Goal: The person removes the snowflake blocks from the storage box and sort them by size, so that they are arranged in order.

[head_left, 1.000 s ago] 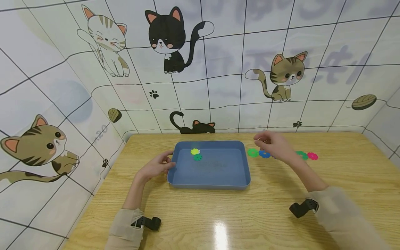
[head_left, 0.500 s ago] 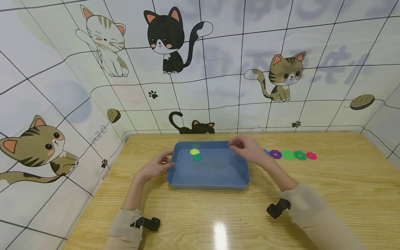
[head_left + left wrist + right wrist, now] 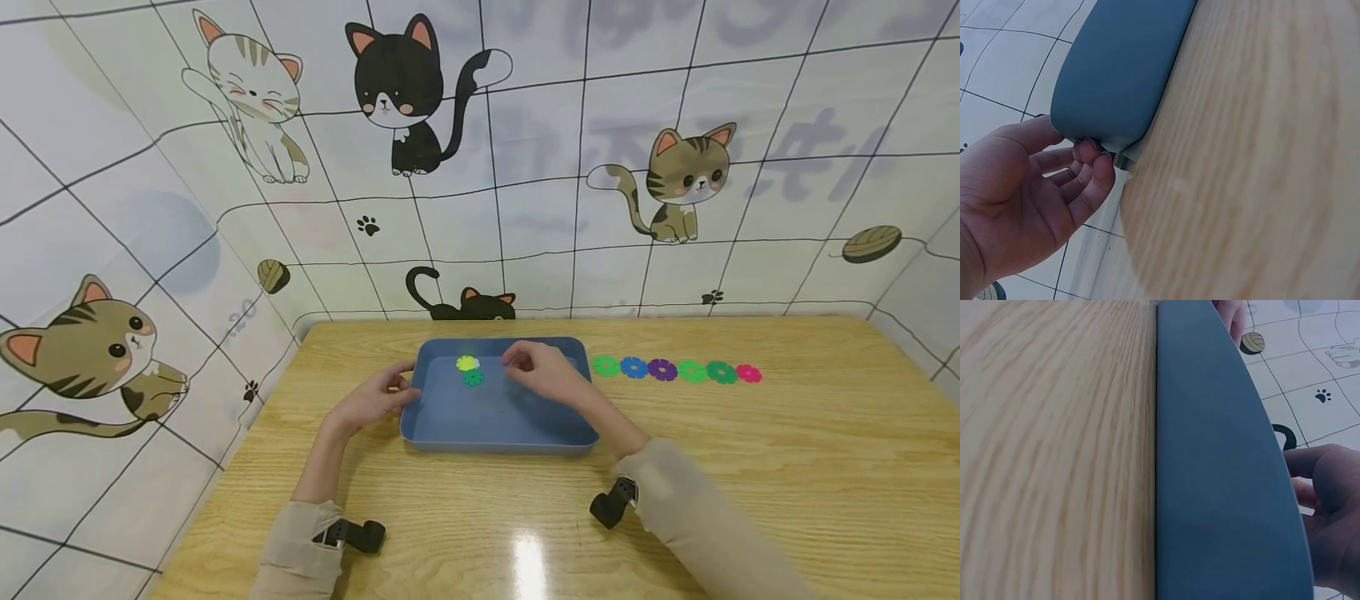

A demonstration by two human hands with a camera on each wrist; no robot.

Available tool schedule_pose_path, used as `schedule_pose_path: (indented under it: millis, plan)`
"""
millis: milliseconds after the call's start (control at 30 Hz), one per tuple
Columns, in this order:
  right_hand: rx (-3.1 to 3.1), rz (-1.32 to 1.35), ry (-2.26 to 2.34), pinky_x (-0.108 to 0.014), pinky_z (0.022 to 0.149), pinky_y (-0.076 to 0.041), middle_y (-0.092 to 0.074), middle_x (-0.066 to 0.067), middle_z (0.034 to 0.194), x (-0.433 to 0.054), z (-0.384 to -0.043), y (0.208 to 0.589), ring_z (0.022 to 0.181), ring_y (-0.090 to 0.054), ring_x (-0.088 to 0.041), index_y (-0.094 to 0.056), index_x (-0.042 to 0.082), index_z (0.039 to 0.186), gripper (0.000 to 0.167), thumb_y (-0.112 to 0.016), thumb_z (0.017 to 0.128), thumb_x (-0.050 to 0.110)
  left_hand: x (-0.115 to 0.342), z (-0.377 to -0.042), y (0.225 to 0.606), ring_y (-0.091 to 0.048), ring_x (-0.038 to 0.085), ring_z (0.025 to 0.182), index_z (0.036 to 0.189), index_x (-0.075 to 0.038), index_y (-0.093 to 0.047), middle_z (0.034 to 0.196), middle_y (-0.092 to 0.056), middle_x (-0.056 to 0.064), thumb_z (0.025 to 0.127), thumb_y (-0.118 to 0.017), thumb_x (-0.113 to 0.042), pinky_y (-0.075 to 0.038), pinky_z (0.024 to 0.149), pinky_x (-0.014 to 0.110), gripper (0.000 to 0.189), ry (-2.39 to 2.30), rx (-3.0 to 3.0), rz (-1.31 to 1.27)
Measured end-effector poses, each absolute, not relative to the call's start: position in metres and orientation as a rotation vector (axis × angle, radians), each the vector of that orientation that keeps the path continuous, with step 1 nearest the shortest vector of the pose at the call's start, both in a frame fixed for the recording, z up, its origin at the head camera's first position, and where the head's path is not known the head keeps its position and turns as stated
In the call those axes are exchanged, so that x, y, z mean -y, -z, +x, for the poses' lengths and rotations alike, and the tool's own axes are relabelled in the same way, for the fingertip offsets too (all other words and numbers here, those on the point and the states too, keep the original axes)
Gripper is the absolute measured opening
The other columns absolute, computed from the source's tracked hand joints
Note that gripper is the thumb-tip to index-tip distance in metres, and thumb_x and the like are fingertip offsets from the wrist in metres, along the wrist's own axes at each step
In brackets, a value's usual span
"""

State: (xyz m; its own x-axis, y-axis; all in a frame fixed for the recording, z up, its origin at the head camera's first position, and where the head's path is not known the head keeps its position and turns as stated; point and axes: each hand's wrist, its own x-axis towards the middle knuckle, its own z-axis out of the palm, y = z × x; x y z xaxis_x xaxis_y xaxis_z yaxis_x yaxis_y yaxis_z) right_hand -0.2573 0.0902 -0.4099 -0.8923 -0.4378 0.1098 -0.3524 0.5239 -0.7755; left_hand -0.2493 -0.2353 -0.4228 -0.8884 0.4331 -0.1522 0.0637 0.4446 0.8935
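Blue tray (image 3: 480,421), its long side running 9 to 3 o'clock on the table (image 3: 450,517). The left hand (image 3: 375,402) pinches its 9 o'clock edge. Over the tray, the right hand (image 3: 546,375) has bent fingers, a small gap, nothing seen inside.

The yellow disc (image 3: 465,364) and green disc (image 3: 470,378) lie flat toward the tray's 10 o'clock; being round, they point nowhere. The row (image 3: 670,370), past 3 o'clock, runs 9 to 3 too. Probably this is the disc-fetching step, calling for a little pinch.
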Motion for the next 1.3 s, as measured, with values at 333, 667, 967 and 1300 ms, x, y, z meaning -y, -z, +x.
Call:
schedule_pose_path:
  millis: [333, 667, 967, 1300]
  plan:
    - [-2.612, -0.678, 1.311, -0.033, 0.068, -0.049, -0.067, -0.007, 0.095, -0.058, -0.27, 0.419, 0.08, -0.061, -0.019, -0.067, 0.0, 0.113, 0.018, -0.064, 0.097, 0.006, 0.236, -0.25, 0.422, -0.053, 0.021, 0.073, 0.156, 0.006, -0.024, 0.097, -0.055, 0.014, 0.103, -0.059, -0.012, -0.046, 0.064, 0.03, 0.066, -1.413, -2.349, 0.435]
    - [-2.622, -0.64, 1.222, -0.029, 0.062, -0.047, -0.066, -0.006, 0.087, -0.042, -0.278, 0.426, 0.069, -0.058, -0.015, -0.067, 0.001, 0.118, 0.022, -0.068, 0.096, 0.007, 0.235, -0.251, 0.424, -0.054, 0.02, 0.072, 0.157, 0.005, -0.023, 0.098, -0.055, 0.015, 0.104, -0.058, -0.013, -0.047, 0.065, 0.03, 0.066, -1.409, -2.348, 0.423]
    - [-2.682, -0.629, 1.102, -0.035, 0.075, -0.05, -0.066, -0.005, 0.092, -0.034, -0.281, 0.428, 0.083, -0.061, -0.019, -0.067, 0.004, 0.113, 0.025, -0.077, 0.091, 0.012, 0.234, -0.249, 0.421, -0.054, 0.021, 0.072, 0.156, 0.007, -0.022, 0.099, -0.055, 0.018, 0.103, -0.059, -0.012, -0.048, 0.064, 0.033, 0.067, -1.425, -2.337, 0.439]
    - [-2.675, -0.569, 1.225, -0.033, 0.068, -0.05, -0.064, -0.004, 0.085, -0.036, -0.277, 0.426, 0.074, -0.06, -0.017, -0.063, 0.004, 0.104, 0.02, -0.077, 0.09, 0.006, 0.235, -0.249, 0.423, -0.054, 0.022, 0.072, 0.156, 0.007, -0.023, 0.099, -0.055, 0.017, 0.103, -0.059, -0.012, -0.047, 0.064, 0.032, 0.067, -1.423, -2.336, 0.434]
